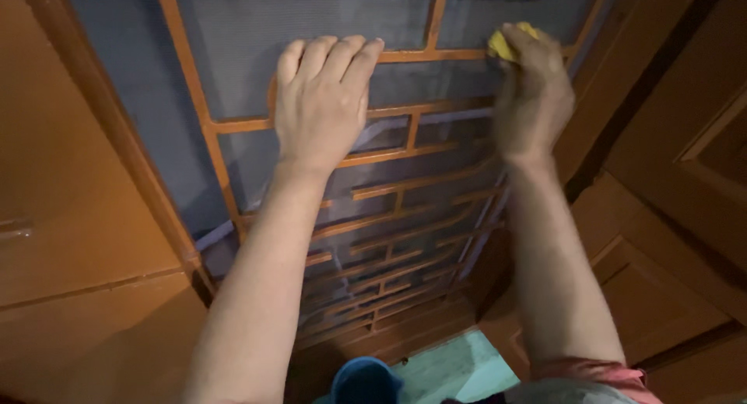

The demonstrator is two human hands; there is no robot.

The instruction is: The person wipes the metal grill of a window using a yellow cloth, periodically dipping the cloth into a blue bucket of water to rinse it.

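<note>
The person's left hand (323, 101) lies flat and open, fingers together, against the grey mesh screen door (311, 31), holding nothing. The right hand (533, 93) is curled around a yellow cloth (504, 44), pressing it to an orange wooden lattice bar (436, 55) near the door's right edge.

1. No packages, labels, signs or display screens anywhere in view.
2. Only screen of any sort: a grey-blue mesh screen (233, 46), fine-woven and flat, filling the top and middle of the view.
3. Sits right behind an orange-brown wooden lattice (436, 55) of straight bars with a few curved ones, showing through every gap.
4. Flanked by plain orange-brown wooden panels on the left and right, nothing printed or stuck on them.
</note>
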